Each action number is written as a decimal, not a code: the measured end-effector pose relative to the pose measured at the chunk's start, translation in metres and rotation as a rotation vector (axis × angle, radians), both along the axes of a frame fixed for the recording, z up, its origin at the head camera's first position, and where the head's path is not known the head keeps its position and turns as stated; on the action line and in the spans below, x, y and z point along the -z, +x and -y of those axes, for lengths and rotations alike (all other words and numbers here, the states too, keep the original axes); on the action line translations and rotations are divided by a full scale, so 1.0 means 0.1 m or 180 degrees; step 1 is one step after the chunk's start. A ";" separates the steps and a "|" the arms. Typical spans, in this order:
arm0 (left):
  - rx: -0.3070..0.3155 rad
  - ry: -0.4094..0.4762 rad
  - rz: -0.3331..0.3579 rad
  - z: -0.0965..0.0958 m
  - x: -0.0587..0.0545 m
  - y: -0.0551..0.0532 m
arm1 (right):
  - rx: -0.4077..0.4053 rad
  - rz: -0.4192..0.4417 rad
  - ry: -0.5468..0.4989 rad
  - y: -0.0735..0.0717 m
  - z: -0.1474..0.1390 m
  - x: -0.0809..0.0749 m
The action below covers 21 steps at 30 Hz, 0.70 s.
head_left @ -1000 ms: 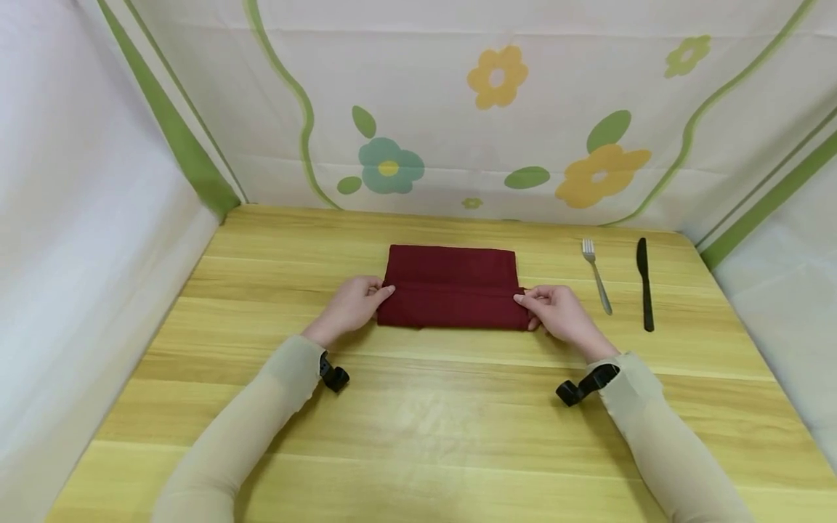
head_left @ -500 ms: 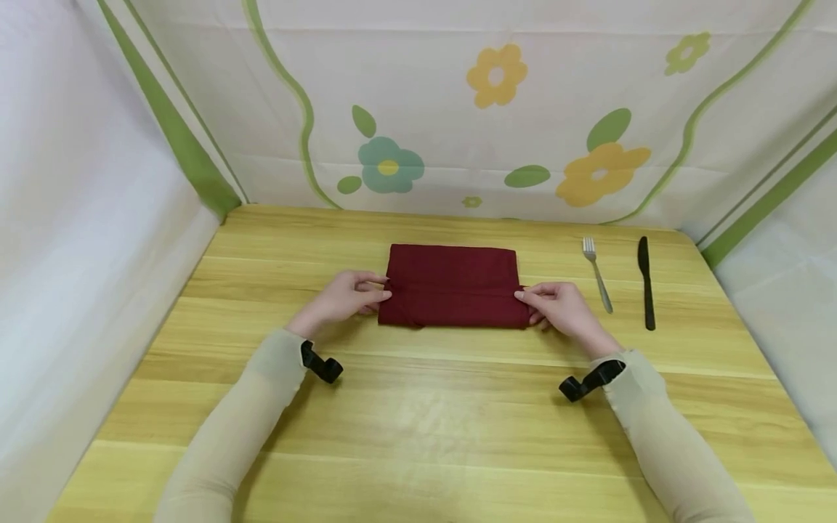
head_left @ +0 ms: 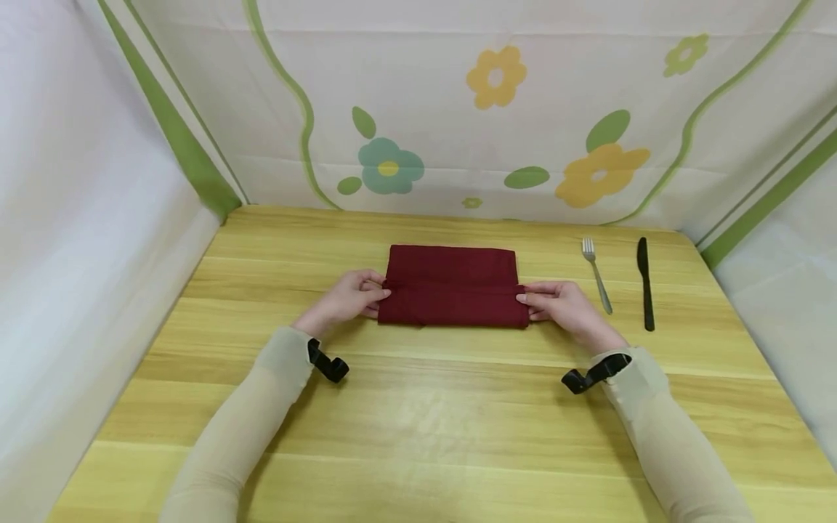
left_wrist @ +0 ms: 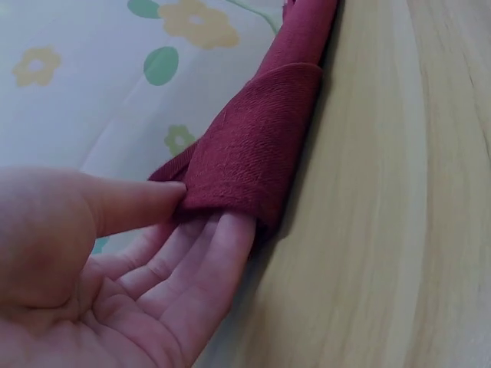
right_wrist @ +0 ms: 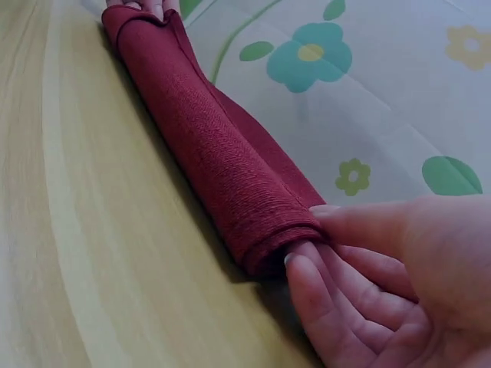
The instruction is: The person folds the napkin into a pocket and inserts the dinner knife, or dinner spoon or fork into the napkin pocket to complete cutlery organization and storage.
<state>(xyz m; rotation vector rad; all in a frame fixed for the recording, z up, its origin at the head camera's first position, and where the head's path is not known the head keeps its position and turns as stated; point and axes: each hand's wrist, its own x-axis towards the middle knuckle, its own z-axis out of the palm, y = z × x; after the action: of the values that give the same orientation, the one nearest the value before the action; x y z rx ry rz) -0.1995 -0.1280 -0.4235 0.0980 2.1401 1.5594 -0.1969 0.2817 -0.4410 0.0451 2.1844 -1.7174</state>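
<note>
A dark red cloth napkin lies on the wooden table, its near part folded over toward the back in a loose flat roll. At its left end my left hand pinches the folded edge, thumb on top and fingers tucked inside the fold, as the left wrist view shows on the cloth. My right hand grips the opposite end the same way; in the right wrist view the layered roll sits between thumb and fingers. The fingertips inside the cloth are hidden.
To the right of the napkin lie a silver fork and, further right, a black knife. A white curtain with printed flowers stands along the table's back edge. The wooden tabletop stretches toward me.
My left hand shifted slightly left, then back toward the napkin, regripping its end. A small uneven bit at the near left edge has smoothed. My right hand's fingers have straightened slightly at its end.
</note>
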 end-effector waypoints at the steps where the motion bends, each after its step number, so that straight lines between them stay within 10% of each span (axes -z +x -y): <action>1: 0.0005 -0.0022 0.0007 0.00 0.00 0.00 | 0.0019 0.0011 0.0028 -0.01 0.01 0.00; 21: -0.0211 -0.0201 0.0000 -0.06 0.05 -0.02 | 0.0213 -0.0204 0.0374 -0.08 0.08 0.07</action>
<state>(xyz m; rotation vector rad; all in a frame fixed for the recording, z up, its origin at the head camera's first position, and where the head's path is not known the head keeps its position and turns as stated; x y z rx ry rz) -0.2016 -0.1223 -0.4282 0.0058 2.2111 1.5265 -0.2047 0.2737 -0.4479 0.0953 2.3542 -1.6446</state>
